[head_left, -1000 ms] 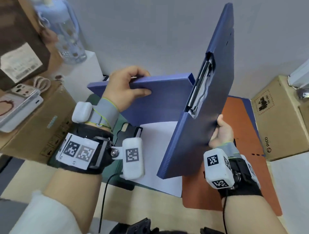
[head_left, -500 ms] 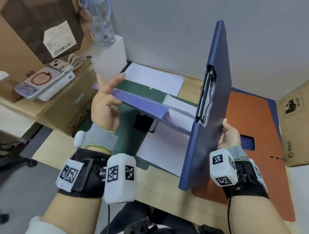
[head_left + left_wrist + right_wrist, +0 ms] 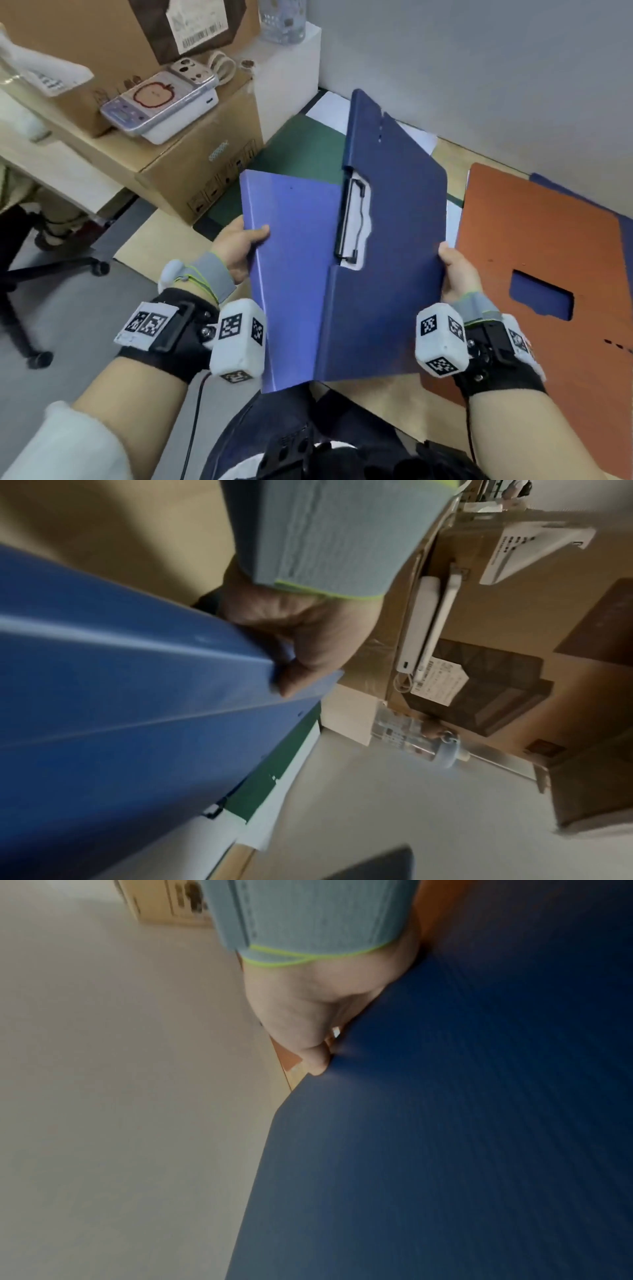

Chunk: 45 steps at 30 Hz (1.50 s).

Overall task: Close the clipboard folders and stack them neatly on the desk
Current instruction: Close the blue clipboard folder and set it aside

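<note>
I hold a blue clipboard folder point(image 3: 394, 260) up over the desk, folded so its two covers nearly meet, the black clip point(image 3: 349, 219) showing through a cutout. My left hand point(image 3: 239, 246) grips the lighter cover point(image 3: 291, 274) at its left edge, thumb on top; the left wrist view shows the left hand point(image 3: 301, 642) pinching that blue folder point(image 3: 120, 696). My right hand point(image 3: 457, 274) grips the right edge, and in the right wrist view the right hand point(image 3: 308, 1031) has its thumb on the blue folder point(image 3: 445, 1123). A green folder point(image 3: 305, 150) with white paper lies open behind. An orange folder point(image 3: 534, 260) lies at the right.
Cardboard boxes point(image 3: 191, 164) stand at the left with a phone point(image 3: 157, 96) on a white device. A water bottle point(image 3: 282, 20) sits on a white block by the grey wall. An office chair base point(image 3: 51, 270) is on the floor at the left.
The folder has come down from upright to a lower tilt. My left hand swung the lighter cover round towards the clip side and now grips its left edge.
</note>
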Available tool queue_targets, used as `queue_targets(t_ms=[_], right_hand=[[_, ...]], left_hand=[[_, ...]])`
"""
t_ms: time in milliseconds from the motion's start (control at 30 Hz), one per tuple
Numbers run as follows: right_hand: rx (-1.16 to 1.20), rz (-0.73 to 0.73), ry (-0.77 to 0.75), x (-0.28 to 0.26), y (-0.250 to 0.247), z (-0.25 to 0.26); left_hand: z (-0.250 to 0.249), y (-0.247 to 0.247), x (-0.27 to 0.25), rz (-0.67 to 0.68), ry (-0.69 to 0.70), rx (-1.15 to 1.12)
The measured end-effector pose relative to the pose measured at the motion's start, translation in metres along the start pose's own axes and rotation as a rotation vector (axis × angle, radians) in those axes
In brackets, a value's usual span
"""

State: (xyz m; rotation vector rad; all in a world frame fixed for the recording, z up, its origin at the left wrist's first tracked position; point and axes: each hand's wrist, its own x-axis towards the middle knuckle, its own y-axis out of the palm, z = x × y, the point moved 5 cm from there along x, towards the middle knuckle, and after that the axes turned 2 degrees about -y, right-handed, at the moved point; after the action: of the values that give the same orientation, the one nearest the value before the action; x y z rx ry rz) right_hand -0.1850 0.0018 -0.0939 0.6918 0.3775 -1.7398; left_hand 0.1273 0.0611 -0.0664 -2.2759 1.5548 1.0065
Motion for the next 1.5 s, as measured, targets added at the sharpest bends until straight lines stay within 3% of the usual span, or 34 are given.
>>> queue_targets(t_ms=[200, 500, 733, 900, 1000, 1167, 1300, 1433, 1500], right_hand=[[-0.374, -0.008, -0.05, 0.01, 0.036, -0.032], [-0.537, -0.015, -0.079, 0.012, 0.046, -0.043], [-0.29, 0.106, -0.095, 0.001, 0.065, -0.009], [-0.158, 0.033, -0.127, 0.019, 0.071, 0.018], [-0.159, 0.019, -0.097, 0.027, 0.077, 0.018], [-0.249, 0.015, 0.036, 0.034, 0.074, 0.005], [-0.338, -0.003, 0.068, 0.034, 0.064, 0.004], [-0.411, 0.0, 0.034, 0.034, 0.059, 0.009], [-0.418, 0.012, 0.0, 0.032, 0.051, 0.015]], left_hand=[[0.013, -0.012, 0.015, 0.034, -0.012, 0.032], [0.016, -0.012, 0.026, -0.041, 0.018, 0.128], [-0.06, 0.025, 0.018, 0.141, 0.181, 0.235], [-0.109, 0.056, 0.068, 0.058, 0.279, 0.439], [-0.102, 0.067, 0.112, -0.042, 0.19, 0.61], [-0.067, 0.08, 0.135, -0.129, -0.003, 0.925], [-0.052, 0.09, 0.132, -0.185, 0.072, 1.26], [-0.052, 0.104, 0.126, -0.197, 0.109, 1.272], [-0.054, 0.13, 0.116, -0.115, 0.198, 1.215]])
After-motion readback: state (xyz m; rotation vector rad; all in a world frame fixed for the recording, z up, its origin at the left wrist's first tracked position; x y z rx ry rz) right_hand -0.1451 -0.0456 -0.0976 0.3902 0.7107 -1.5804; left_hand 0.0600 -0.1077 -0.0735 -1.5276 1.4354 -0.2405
